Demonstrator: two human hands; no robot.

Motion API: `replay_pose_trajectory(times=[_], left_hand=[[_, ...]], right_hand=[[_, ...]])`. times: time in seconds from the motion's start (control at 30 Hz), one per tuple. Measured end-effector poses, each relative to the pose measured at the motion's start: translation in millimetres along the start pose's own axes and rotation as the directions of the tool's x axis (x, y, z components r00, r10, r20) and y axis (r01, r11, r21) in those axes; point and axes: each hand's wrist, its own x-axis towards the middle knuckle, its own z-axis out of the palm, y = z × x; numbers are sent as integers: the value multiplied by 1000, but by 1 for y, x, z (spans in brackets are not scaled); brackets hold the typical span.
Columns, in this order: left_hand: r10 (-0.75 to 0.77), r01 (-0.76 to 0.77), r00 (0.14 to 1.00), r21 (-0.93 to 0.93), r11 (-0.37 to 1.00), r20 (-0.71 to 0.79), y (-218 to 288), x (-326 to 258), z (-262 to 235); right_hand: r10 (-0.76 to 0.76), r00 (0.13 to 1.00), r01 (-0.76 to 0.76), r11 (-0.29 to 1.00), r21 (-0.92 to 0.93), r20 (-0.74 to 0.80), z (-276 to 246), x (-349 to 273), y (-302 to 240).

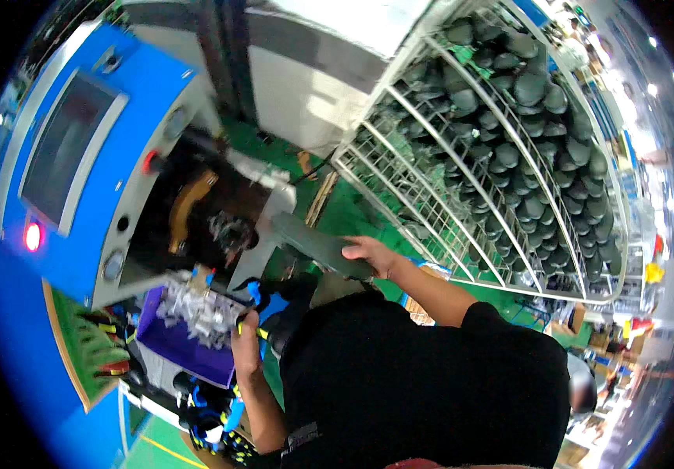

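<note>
My right hand (374, 257) is closed round one end of a long dark grey-green shoe last (317, 241), its other end pointing toward the machine's opening. Lower and to the left, my left hand (247, 344) is closed on a black shoe upper (284, 316) with blue and yellow parts; its outline partly merges with my dark clothes. Close by my left hand stands a purple bin (173, 344) heaped with whitish-grey small pieces (196, 309), whose kind is too small to tell.
At left stands a blue machine (153, 82) with a screen (71, 148), a red button (150, 162) and a lit red lamp (34, 237). A white wire rack (415, 176) full of dark shoe lasts (528, 90) fills the right. Black, blue and yellow pieces (212, 414) lie below the bin.
</note>
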Motion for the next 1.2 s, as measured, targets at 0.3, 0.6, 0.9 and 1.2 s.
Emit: replay_pose_trajectory(times=[0.3, 0.6, 0.9, 1.2], left_hand=[[-149, 84, 975, 350, 933, 164, 22, 1, 115], [-200, 203, 979, 331, 921, -42, -22, -2, 154], [-271, 293, 954, 582, 758, -128, 18, 8, 156], [-244, 261, 885, -12, 965, -395, -10, -159, -34]], right_hand=[[-359, 570, -330, 724, -606, -739, -260, 48, 109], [-352, 318, -263, 859, -439, -880, -375, 195, -19], [-384, 751, -638, -214, -740, -537, -515, 285, -18], [265, 853, -401, 884, -241, -449, -324, 186, 73]])
